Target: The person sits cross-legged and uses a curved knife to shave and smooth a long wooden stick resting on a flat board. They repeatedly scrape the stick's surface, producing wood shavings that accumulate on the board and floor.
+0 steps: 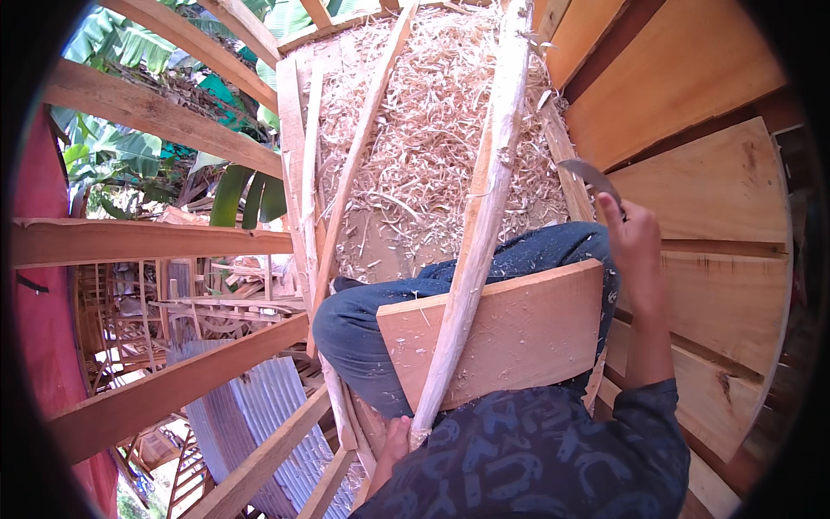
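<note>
A long, pale, peeled wooden pole (477, 251) runs from near my body up and away over the shavings. My left hand (399, 439) is closed at its near end, with the fingers partly hidden. Under the pole, a flat wooden board (527, 333) lies across my lap, dotted with small chips. My right hand (637, 251) is raised to the right of the board, closed on the handle of a knife. Its curved dark blade (591, 177) points up and left, apart from the pole. The handle is mostly hidden in my fingers.
Curly wood shavings (432, 112) cover the floor ahead. A plank wall (700, 199) stands close on my right. Open slatted rails (164, 246) are on my left, with a corrugated metal sheet (268, 432) below them. Thin wooden strips (363, 143) lean left of the pole.
</note>
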`<state>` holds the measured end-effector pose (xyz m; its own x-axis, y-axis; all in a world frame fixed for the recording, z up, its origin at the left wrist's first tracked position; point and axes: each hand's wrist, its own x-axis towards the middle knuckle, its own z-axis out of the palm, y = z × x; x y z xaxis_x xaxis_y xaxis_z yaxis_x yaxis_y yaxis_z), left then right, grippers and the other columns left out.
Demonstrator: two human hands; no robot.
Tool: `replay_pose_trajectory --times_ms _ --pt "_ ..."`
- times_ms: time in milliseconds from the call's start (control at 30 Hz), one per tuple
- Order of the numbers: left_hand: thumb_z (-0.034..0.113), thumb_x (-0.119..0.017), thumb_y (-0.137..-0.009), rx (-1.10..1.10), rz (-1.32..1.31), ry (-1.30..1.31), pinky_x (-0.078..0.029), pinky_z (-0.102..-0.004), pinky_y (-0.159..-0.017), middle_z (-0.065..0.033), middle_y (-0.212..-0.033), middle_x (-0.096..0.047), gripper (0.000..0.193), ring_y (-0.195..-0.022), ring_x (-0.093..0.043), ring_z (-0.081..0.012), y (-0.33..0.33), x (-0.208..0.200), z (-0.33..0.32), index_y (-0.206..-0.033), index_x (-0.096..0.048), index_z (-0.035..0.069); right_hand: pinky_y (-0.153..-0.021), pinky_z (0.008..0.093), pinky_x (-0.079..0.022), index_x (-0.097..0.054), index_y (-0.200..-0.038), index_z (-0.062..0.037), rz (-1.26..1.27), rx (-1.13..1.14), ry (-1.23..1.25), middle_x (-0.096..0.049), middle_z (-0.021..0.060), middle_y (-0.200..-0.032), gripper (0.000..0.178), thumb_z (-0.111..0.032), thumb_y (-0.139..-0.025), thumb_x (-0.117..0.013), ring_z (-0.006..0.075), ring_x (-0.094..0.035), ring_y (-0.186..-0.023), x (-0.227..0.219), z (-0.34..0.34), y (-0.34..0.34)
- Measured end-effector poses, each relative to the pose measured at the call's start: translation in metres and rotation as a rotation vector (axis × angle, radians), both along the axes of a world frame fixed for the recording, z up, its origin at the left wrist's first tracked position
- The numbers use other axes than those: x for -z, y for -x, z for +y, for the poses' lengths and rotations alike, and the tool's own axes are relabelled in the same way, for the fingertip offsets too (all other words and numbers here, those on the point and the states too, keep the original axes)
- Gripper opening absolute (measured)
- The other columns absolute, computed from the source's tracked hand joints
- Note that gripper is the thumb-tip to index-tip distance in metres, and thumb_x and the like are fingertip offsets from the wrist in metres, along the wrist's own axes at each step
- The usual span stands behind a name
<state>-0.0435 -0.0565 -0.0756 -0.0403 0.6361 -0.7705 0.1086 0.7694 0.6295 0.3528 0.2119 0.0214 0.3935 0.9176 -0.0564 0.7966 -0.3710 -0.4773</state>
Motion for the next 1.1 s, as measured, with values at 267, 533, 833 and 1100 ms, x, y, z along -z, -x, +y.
replay_pose_trajectory --times_ms 267,533,833,1100 --pt "0.049 -0.037 -0.097 0.060 0.223 0.008 -0.040 -0.0363 -0.083 -0.0151 -0.093 -0.062 0.061 -0.089 -0.054 -0.0210 0.009 0.014 -0.023 -0.095 -0.062 -0.007 -0.047 0.0396 -0.044 -0.053 -0.057 -0.0037 -0.012 -0.584 0.005 -0.055 0.0147 -0.054 0.055 -0.053 -0.079 -0.063 0.0312 -0.057 -0.050 0.023 -0.052 0.097" --pt "0.043 -0.035 -0.099 0.108 -0.094 0.086 -0.037 -0.0359 -0.088 -0.0165 -0.098 -0.055 0.054 -0.096 -0.049 -0.0230 0.037 0.048 -0.049 -0.105 -0.055 -0.007 -0.044 0.0352 -0.043 -0.046 -0.052 -0.0065 -0.236 -0.544 -0.172 -0.051 0.0110 -0.050 0.060 -0.060 -0.071 -0.066 0.0264 -0.054 -0.045 0.030 -0.023 0.079" --pt "0.044 -0.035 -0.099 0.059 -0.005 0.104 -0.036 -0.0358 -0.087 -0.0185 -0.097 -0.056 0.054 -0.095 -0.050 -0.0227 0.051 0.089 -0.070 -0.099 -0.055 -0.007 -0.048 0.0427 -0.042 -0.059 -0.066 0.0002 -0.020 0.070 -0.082 -0.053 0.0198 -0.055 0.057 -0.053 -0.086 -0.056 0.0372 -0.056 -0.053 0.003 -0.014 0.012" --pt "0.045 -0.034 -0.099 0.027 0.024 0.115 -0.039 -0.0341 -0.083 -0.0163 -0.093 -0.058 0.056 -0.089 -0.052 -0.0198 0.025 0.040 -0.035 -0.097 -0.057 -0.006 -0.046 0.0393 -0.046 -0.058 -0.059 -0.0049 0.043 -0.549 0.024 -0.055 0.0129 -0.052 0.054 -0.055 -0.079 -0.063 0.0313 -0.057 -0.047 0.024 -0.076 0.111"
